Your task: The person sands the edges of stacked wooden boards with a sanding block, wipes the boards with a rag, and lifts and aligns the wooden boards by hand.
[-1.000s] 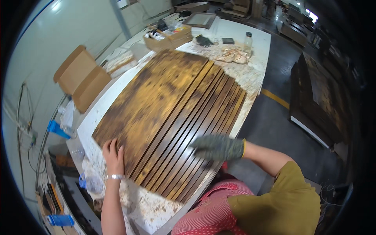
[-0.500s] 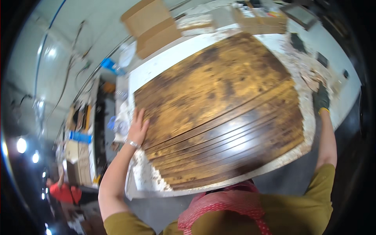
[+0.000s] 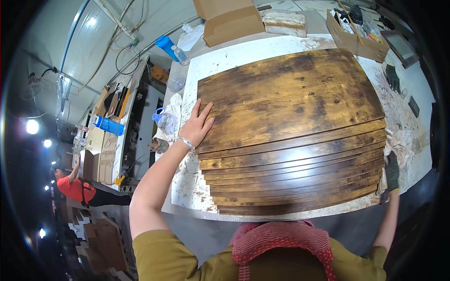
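A stack of brown wood-grain boards [image 3: 286, 100] lies before me, their near edges stepped like a fanned deck. My bare left hand [image 3: 197, 127] rests flat on the left edge of the top board, fingers spread. On my right hand [image 3: 393, 172] is a dark glove; it is beside the right ends of the lower boards, closed on a pale, stained rag [image 3: 401, 143]. Part of the rag bunches above the glove, and the fingertips are mostly hidden. Under the stack is a white, smudged tabletop [image 3: 190, 189].
An open cardboard box [image 3: 234, 28], a wrapped block [image 3: 284, 23] and a carton of tools [image 3: 358, 37] stand along the back. At right lie a dark glove [image 3: 392, 78] and a small dark block [image 3: 414, 107]. Bottles [image 3: 165, 121] stand left; a person in red [image 3: 77, 188] works beyond.
My right hand has come nearer to me with the rag, in against the right ends of the boards. My left hand stays on the top board's left edge. The view has shifted.
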Demonstrator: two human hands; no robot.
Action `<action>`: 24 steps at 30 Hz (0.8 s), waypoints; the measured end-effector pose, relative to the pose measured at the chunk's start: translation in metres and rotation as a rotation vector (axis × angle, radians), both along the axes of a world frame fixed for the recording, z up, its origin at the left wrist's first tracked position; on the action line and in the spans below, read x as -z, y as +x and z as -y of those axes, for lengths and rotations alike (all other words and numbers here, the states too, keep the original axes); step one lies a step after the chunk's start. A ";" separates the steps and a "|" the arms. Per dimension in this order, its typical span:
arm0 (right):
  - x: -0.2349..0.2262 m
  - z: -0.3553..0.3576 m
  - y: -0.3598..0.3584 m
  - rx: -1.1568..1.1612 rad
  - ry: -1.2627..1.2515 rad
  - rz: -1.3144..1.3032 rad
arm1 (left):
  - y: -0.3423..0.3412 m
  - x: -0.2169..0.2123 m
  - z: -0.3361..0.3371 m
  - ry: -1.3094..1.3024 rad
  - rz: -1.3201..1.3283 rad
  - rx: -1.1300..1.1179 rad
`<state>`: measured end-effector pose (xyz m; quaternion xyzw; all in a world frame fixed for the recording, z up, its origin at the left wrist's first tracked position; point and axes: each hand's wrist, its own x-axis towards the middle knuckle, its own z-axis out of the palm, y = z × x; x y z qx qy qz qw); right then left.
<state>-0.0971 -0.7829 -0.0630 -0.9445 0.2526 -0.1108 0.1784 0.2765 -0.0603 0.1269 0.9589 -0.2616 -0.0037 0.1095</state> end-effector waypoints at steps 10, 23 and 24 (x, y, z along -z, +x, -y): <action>-0.063 -0.082 -0.019 0.258 0.255 0.067 | 0.003 0.009 -0.004 -0.028 0.082 0.110; -0.180 -0.295 0.193 -0.324 -0.469 0.174 | 0.009 0.024 -0.009 -0.192 0.148 0.189; -0.175 -0.329 0.199 -0.497 -0.542 0.388 | 0.008 0.028 -0.012 -0.170 0.120 0.174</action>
